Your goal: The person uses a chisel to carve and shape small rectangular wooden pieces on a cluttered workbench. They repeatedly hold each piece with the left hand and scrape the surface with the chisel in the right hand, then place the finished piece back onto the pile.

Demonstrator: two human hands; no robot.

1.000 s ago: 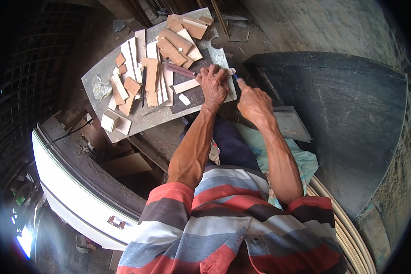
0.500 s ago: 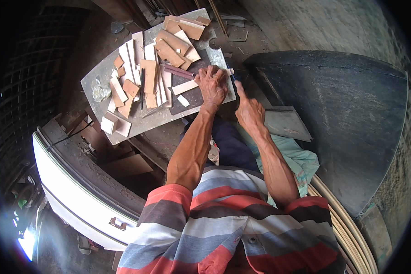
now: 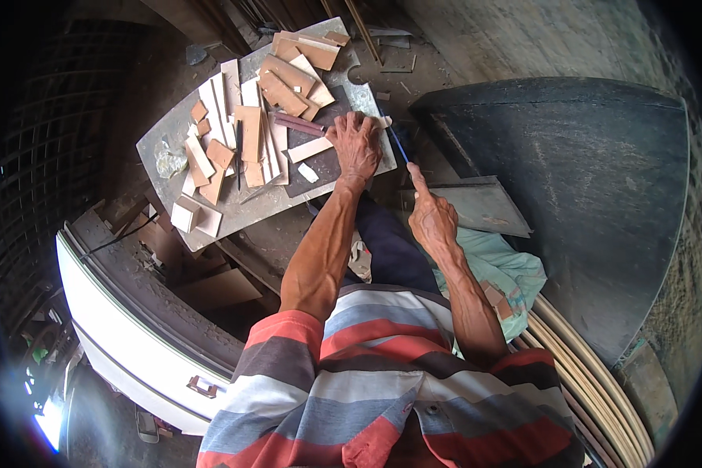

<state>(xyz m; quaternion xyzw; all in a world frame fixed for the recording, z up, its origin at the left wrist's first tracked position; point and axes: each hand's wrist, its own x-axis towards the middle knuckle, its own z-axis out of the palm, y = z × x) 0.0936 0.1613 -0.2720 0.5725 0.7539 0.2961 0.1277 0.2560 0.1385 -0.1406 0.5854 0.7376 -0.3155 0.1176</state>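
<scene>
2 hands (image 3: 356, 150), 1 blue tool (image 3: 399, 146)

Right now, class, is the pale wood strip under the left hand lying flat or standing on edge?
Flat: the pale strip shows its broad face upward on the dark board, the left hand covering part.

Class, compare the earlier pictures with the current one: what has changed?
The right hand has drawn back toward the person's body, with the thin blue blade, more of which now shows. Nothing was newly gripped or released. The left hand stays on the pale wood strip.
</scene>
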